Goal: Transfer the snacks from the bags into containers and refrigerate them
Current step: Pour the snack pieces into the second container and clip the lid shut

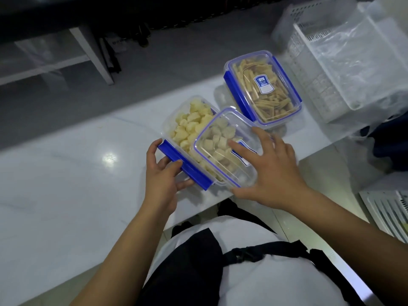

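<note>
A clear container [174,120] full of pale yellow puffed snacks sits on the white counter [66,173] near its front edge. Its clear lid [220,129] with a blue seal lies crooked over the right part of the box, leaving the left part uncovered. My left hand [163,175] grips the blue side clip [187,171] of that container. My right hand [269,164] presses flat on the lid, fingers spread. Behind it stands a second container [262,87], closed with blue clips and filled with tan stick snacks.
A white slotted plastic basket [326,69] draped with clear plastic bags [375,40] stands at the back right of the counter. Dark blue cloth [388,140] lies at the right edge. A white slatted rack [388,208] sits lower right. Beyond the counter is grey floor with a white table leg [92,54].
</note>
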Demonstrator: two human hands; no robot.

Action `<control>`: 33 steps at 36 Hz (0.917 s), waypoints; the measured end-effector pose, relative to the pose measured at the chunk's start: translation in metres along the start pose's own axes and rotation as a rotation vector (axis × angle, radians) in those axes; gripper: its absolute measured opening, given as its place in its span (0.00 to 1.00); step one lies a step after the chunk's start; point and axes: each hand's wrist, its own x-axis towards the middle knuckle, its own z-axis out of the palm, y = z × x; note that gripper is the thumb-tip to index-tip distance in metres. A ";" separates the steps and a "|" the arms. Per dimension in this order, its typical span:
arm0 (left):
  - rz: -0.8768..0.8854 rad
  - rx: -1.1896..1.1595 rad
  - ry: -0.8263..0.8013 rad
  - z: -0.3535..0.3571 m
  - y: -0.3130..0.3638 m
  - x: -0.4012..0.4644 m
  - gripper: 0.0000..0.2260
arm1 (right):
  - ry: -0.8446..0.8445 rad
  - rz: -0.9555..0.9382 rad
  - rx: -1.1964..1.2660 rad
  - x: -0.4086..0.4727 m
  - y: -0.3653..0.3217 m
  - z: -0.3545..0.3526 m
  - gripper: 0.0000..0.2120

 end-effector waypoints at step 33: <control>-0.013 -0.084 -0.004 0.005 0.001 0.003 0.26 | 0.088 0.011 0.156 -0.001 0.021 -0.018 0.49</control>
